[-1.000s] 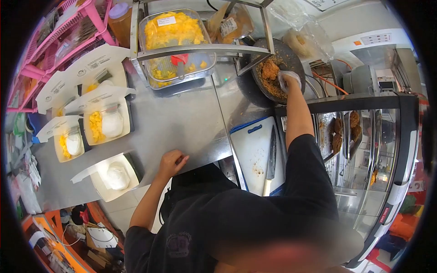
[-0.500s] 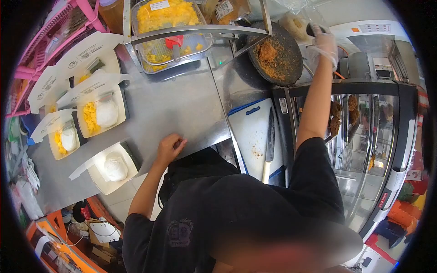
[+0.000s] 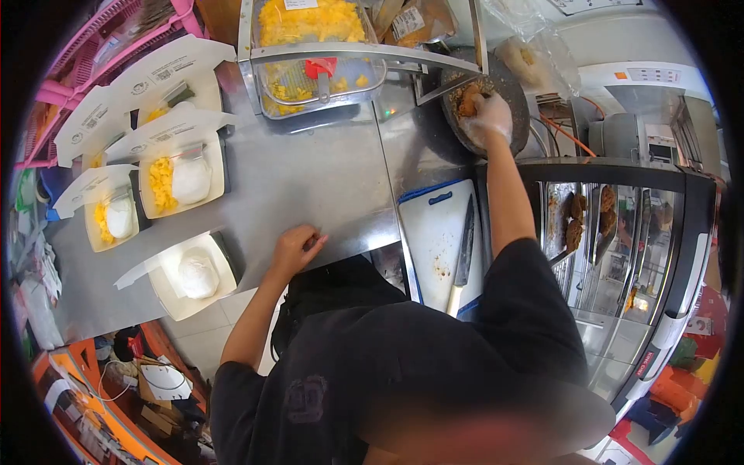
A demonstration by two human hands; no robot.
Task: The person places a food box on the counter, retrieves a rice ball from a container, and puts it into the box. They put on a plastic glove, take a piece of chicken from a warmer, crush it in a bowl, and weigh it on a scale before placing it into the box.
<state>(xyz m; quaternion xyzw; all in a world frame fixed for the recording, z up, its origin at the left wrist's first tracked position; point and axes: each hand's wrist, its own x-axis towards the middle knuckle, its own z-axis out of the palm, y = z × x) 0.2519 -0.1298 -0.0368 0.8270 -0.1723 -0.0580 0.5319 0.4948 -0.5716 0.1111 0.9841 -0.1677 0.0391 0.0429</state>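
My right hand, in a clear plastic glove, reaches into a dark stone mortar. Its fingers are closed at an orange-brown crumbly heap; what they grip is hidden. Bare and loosely curled, my left hand rests by the front edge of the steel counter, with nothing visible in it. Left of it stands an open paper box with a white rice mound. Farther left, several open boxes hold rice and yellow scrambled-looking pieces.
A white cutting board with a knife lies below the mortar. A metal rack stands over a clear tub of yellow pieces. To the right is a glass display warmer with browned pieces inside.
My right hand has moved left and down from beside the plastic bag into the mortar. My left hand stays by the counter edge. The whole view has shifted slightly.
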